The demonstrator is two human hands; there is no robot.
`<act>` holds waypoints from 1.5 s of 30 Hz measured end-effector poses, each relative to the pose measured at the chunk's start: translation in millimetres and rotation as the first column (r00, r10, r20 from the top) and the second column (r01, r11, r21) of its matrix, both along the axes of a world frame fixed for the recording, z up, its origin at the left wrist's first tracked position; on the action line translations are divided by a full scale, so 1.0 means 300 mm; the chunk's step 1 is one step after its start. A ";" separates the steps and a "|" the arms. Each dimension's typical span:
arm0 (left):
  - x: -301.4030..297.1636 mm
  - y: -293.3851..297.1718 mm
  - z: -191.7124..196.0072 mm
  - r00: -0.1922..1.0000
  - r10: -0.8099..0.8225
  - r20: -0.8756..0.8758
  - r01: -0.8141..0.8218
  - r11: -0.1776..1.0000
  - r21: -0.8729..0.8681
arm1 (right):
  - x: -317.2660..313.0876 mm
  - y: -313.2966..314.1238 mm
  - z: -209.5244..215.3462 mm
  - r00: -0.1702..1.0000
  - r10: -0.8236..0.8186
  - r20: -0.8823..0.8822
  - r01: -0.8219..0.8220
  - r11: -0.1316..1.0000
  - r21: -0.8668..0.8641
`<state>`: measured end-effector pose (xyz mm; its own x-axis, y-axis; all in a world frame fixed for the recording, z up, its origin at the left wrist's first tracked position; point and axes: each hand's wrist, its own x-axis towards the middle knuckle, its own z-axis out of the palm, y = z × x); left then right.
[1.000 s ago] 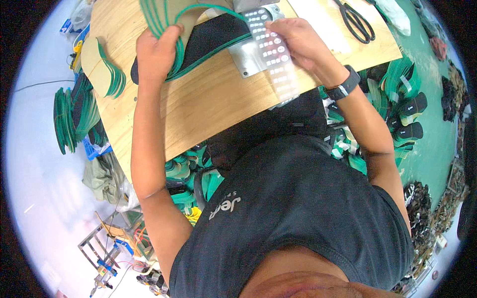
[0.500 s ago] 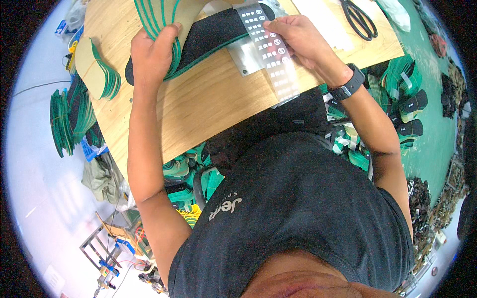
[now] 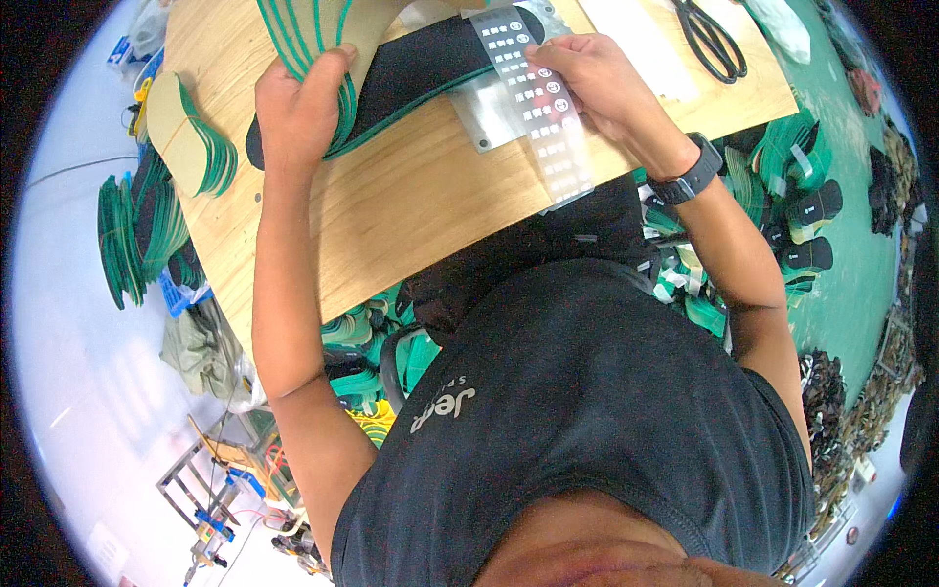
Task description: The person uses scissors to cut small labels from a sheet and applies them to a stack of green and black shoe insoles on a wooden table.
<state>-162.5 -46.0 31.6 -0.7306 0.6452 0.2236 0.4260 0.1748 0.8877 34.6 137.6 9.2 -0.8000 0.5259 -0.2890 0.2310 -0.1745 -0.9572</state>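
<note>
My left hand (image 3: pixel 301 106) is closed on the edge of a stack of insoles (image 3: pixel 364 27), beige on the face with green layers fanned along the side. Beneath them a black insole (image 3: pixel 416 70) with a green edge lies across the wooden table. My right hand (image 3: pixel 608 86), a dark watch on its wrist, pinches a clear strip of white printed labels (image 3: pixel 550 132). The strip crosses the toe end of the black insole and runs down to the table's near edge. Under the strip, part of a metal plate (image 3: pixel 481 125) shows.
A banded stack of beige and green insoles (image 3: pixel 176 137) rests on the table's left end. Black-handled scissors (image 3: pixel 708 41) lie at the far right beside white paper (image 3: pixel 646 39). More insole bundles (image 3: pixel 797 161) are piled below the right edge of the wooden table (image 3: pixel 411 230).
The label strip has slid slightly down and to the right along with my right hand. My left hand and its insoles have barely moved.
</note>
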 end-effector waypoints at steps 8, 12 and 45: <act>0.014 0.004 0.002 0.998 0.007 -0.070 -0.015 0.993 -0.118 | 0.005 0.017 -0.043 0.999 0.028 -0.029 -0.029 0.999 -0.021; 0.028 0.026 -0.013 0.899 -0.158 -0.408 0.082 0.977 -0.198 | 0.001 0.006 -0.042 1.000 0.021 -0.021 -0.022 0.999 -0.049; -0.015 -0.003 -0.017 0.996 0.081 -0.038 -0.077 0.991 0.107 | 0.000 0.015 -0.003 0.996 0.071 0.055 -0.072 0.997 0.012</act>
<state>-167.0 -47.0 26.6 -0.7669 0.5569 0.3190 0.4517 0.1154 0.8847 34.4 142.1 8.5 -0.8190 0.4721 -0.3261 0.2941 -0.1427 -0.9451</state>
